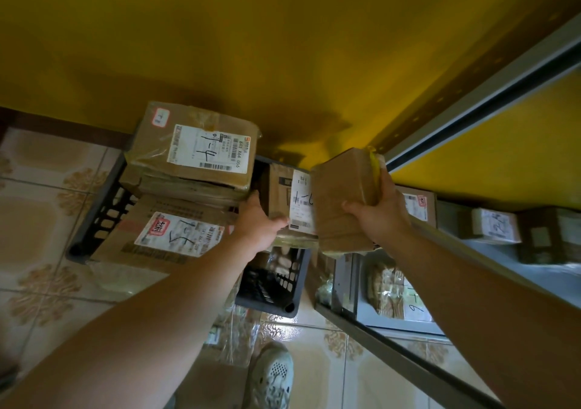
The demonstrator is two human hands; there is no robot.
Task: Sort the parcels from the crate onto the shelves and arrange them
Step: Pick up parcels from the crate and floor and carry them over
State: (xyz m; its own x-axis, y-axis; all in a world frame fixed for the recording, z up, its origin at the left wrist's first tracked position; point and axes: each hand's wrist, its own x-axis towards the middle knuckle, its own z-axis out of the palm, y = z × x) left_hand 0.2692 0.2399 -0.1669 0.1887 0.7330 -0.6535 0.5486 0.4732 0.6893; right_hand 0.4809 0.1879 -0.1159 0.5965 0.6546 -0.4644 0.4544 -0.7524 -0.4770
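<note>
A dark plastic crate (100, 217) stands on the tiled floor against the yellow wall, piled with taped cardboard parcels. A large labelled parcel (195, 147) lies on top at the back, and another labelled one (169, 235) lies at the front. My left hand (259, 220) grips a smaller upright parcel with a white label (295, 201) at the crate's right side. My right hand (374, 213) holds a plain brown parcel (342, 198) up in the air, just right of the crate and beside the grey metal shelves (471, 245).
Several labelled parcels (493, 224) sit on the upper shelf at right. A wrapped bundle (393, 295) lies on the lower shelf. Clear plastic wrap (232, 339) lies on the floor by my shoe (272, 377). The shelf's front rail (393, 355) runs diagonally across the lower right.
</note>
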